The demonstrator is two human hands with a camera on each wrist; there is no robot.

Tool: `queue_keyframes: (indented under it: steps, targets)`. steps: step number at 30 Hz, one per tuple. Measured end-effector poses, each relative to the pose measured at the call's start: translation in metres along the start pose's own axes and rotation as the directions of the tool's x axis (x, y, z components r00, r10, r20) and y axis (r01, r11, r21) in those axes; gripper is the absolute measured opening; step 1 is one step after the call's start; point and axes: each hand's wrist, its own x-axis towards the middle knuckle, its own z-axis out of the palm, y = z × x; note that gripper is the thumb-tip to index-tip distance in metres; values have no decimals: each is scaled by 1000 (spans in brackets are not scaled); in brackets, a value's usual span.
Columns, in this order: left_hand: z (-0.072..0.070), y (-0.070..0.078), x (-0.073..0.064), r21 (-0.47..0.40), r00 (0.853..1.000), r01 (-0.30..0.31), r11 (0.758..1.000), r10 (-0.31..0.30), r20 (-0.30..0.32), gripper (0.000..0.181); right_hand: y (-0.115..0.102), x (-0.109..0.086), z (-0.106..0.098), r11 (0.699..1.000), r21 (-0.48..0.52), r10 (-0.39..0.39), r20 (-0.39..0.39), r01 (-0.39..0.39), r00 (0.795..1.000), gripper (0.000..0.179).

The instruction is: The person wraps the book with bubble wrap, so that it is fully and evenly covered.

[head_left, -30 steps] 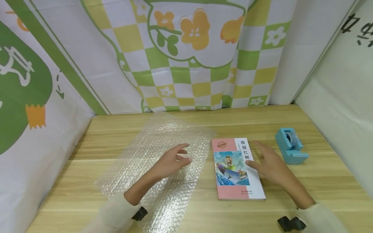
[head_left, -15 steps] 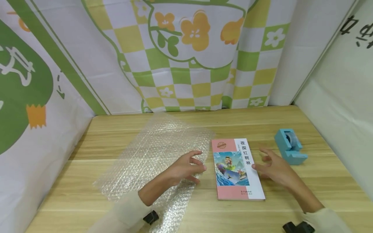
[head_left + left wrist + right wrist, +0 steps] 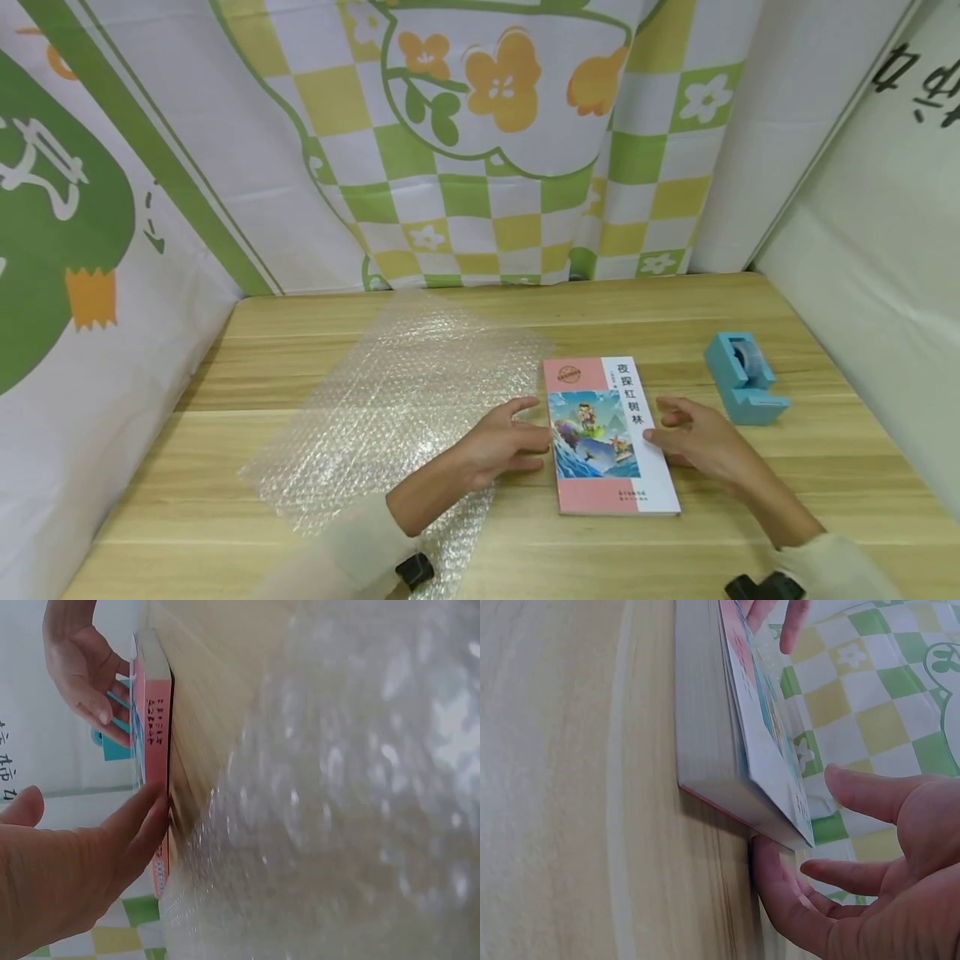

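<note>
A paperback book (image 3: 592, 433) with a pink and white cover and a blue sea picture lies flat on the wooden table. My left hand (image 3: 502, 446) is at its spine, fingertips right at the pink edge; in the left wrist view the thumb (image 3: 24, 808) stands raised, apart from the cover. On the other side, my right hand (image 3: 705, 442) has its fingers low by the page edge. Its thumb (image 3: 870, 793) hovers off the cover in the right wrist view. Neither hand grips the book. Under the left forearm spreads a sheet of bubble wrap (image 3: 390, 400).
A blue tape dispenser (image 3: 746, 379) with a roll of clear tape stands behind the right hand. Printed cloth (image 3: 480, 200) hangs along the table's back edge, and white sheets rise at both sides. The bubble wrap's right edge runs close beside the book.
My left hand has moved right, from over the bubble wrap to the book's spine. The right hand has drawn slightly back and lower beside the book's edge. The book lies where it was.
</note>
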Motion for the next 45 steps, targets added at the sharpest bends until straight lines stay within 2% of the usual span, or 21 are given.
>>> queue_keyframes:
  steps: [7, 12, 21, 27, 37, 45]
  targets:
    - [10, 0, 1, -52, 1000, -5, 999, 4, -17, 73, -3, 1, 6, 1000, 23, 19, 14, -19, 1000, 68]
    - [15, 1, 0, -90, 998, 5, 996, -11, -66, 74, -5, 1, 8, 999, 35, 9, 15, -9, 1000, 59]
    - [22, 0, 1, -163, 992, -2, 987, -19, -124, 73, -5, -1, 13, 998, -43, -36, -47, 34, 998, 52]
    - [24, 0, 0, -163, 988, 3, 987, -28, -152, 74, -5, -2, 12, 998, -58, -42, -84, 37, 996, 50]
    - [25, -3, 2, -221, 980, 4, 975, -48, -192, 75, -6, -6, 11, 994, 86, -64, -83, 71, 994, 52]
    - [23, -5, 3, -277, 980, 21, 961, -75, -187, 76, -2, -6, 11, 985, 160, -58, -79, 70, 995, 53]
